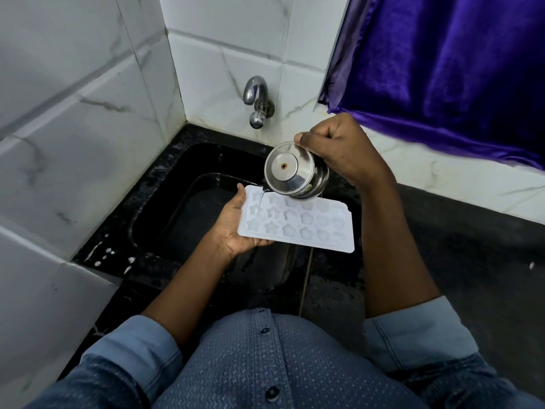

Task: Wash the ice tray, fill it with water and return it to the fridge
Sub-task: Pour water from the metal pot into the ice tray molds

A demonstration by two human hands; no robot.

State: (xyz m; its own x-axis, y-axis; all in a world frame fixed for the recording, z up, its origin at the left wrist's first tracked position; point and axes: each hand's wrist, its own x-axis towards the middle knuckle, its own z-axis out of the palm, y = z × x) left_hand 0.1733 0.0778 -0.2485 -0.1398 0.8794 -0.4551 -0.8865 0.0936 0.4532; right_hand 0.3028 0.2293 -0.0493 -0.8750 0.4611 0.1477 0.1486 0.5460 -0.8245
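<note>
The black sink (153, 202) lies beneath the work. Over its basin the white ice tray (298, 222), with star and flower moulds, is held about level by the left hand (233, 228), which grips its left end from below. The right hand (339, 149) is closed round a small steel pot (290, 172), tipped so its base faces the camera. A thin stream of water (262, 197) falls into a far-left cell. To fill well, I judge, keep the tray flat, keep the pour thin, walk it cell by cell, and stop short of the brim.
</note>
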